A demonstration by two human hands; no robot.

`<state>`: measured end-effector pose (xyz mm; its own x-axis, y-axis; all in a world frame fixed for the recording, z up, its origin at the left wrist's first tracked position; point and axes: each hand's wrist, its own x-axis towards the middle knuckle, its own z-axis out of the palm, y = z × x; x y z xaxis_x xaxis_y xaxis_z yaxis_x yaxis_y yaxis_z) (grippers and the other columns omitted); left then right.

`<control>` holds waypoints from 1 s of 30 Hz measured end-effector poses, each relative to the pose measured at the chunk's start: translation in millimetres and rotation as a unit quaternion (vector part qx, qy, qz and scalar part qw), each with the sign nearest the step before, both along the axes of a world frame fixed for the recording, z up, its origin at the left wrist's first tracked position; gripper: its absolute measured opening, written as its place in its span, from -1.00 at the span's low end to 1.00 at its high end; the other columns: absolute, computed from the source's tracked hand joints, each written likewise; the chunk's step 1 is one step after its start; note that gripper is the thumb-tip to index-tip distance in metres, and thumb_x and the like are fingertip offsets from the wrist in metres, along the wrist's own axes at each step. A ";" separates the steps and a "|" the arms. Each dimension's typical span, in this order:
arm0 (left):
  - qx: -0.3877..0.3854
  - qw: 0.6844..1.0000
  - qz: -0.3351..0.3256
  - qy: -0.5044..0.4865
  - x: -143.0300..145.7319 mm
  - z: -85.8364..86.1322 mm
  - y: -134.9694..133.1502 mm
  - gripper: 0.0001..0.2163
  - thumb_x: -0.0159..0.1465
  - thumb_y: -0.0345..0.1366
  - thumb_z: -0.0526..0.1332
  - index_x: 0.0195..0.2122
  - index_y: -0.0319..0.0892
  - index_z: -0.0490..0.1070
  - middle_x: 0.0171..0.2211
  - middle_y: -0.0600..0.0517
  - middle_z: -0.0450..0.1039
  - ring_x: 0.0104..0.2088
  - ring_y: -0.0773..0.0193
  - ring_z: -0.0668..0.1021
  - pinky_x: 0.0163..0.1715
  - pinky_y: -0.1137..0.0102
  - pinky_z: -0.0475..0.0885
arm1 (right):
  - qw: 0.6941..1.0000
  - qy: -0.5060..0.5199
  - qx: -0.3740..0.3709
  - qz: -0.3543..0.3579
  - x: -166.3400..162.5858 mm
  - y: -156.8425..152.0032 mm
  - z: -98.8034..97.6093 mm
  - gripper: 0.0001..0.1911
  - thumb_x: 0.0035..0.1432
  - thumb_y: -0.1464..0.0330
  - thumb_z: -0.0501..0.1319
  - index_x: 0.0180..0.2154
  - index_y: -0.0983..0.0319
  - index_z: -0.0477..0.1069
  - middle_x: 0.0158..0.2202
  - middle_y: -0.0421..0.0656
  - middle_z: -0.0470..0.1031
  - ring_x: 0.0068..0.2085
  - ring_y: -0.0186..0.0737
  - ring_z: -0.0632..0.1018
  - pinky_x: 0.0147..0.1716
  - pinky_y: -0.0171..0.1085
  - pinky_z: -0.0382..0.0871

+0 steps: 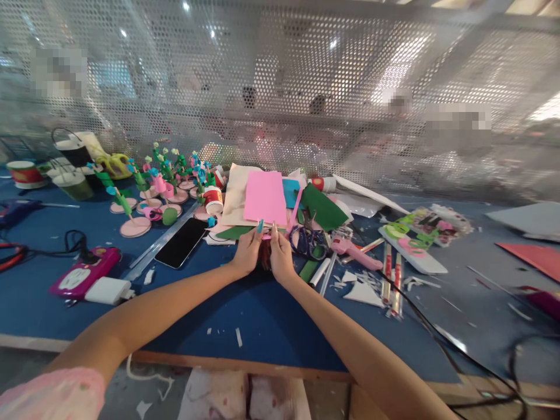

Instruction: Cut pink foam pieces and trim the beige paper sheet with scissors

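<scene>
My left hand (pixel 248 255) and my right hand (pixel 280 256) are close together above the front middle of the table, thumbs pointing forward. Both are closed, pinching a small pink piece (pixel 266 237) that shows between the fingers; most of it is hidden. By the left fingertips there is a blue tip (pixel 260 226). Just beyond the hands a pink sheet (pixel 265 195) lies on a cream sheet (pixel 234 192), with blue paper (pixel 291 192) and green paper (pixel 326 207) beside it. Dark-handled scissors (pixel 310 242) lie right of my right hand.
At left are a phone (pixel 181 243), a magenta power strip (pixel 90 271) and several paper plants on pink discs (pixel 135 227). A pink glue gun (pixel 356 252), white scraps (pixel 364 294) and a black cable (pixel 420 315) lie at right. A perforated metal screen (pixel 280 87) stands behind.
</scene>
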<state>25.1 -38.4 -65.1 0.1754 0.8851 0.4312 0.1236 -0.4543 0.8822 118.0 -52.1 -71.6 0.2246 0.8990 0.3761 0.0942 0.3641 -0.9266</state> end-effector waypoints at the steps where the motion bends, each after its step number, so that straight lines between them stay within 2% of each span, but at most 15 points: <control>1: 0.001 1.000 0.002 0.001 0.1 0.0 -0.4 -0.53 0.20 0.05 -0.13 -0.46 -0.26 0.31 -0.54 0.05 0.29 -0.50 0.35 0.30 -0.46 0.45 0.19 | 1.000 0.005 -0.001 0.001 0.0 0.2 -0.3 -0.53 0.00 -0.05 -0.02 -0.57 0.23 0.19 -0.64 -0.32 0.10 -0.60 -0.44 0.13 -0.63 -0.38 0.04; 16: 0.017 1.000 -0.011 -0.018 -0.3 -1.0 -3.5 -0.56 0.21 0.03 -0.13 -0.48 -0.24 0.29 -0.57 0.06 0.31 -0.43 0.31 0.38 -0.40 0.44 0.27 | 0.998 -0.041 0.026 -0.025 -1.5 -5.9 -1.3 -0.55 0.08 0.00 -0.08 -0.60 0.20 0.11 -0.70 -0.33 0.04 -0.62 -0.42 0.10 -0.64 -0.38 0.02; 23: 0.029 1.000 0.009 -0.002 -0.8 -0.4 -4.9 -0.54 0.22 0.03 -0.16 -0.49 -0.24 0.29 -0.58 0.06 0.29 -0.50 0.34 0.34 -0.45 0.44 0.25 | 0.996 -0.066 0.046 -0.031 -3.5 -8.6 2.0 -0.55 0.10 0.00 -0.11 -0.58 0.21 0.12 -0.67 -0.32 0.06 -0.59 -0.40 0.12 -0.61 -0.37 0.08; 30: 0.056 0.998 0.006 0.012 -2.0 1.2 -5.8 -0.55 0.25 -0.01 -0.18 -0.46 -0.24 0.30 -0.53 0.04 0.34 -0.48 0.34 0.36 -0.44 0.44 0.25 | 0.994 -0.078 0.061 -0.040 -4.1 -9.7 2.1 -0.58 0.13 0.06 -0.12 -0.57 0.21 0.12 -0.67 -0.32 0.05 -0.59 -0.40 0.12 -0.60 -0.37 0.08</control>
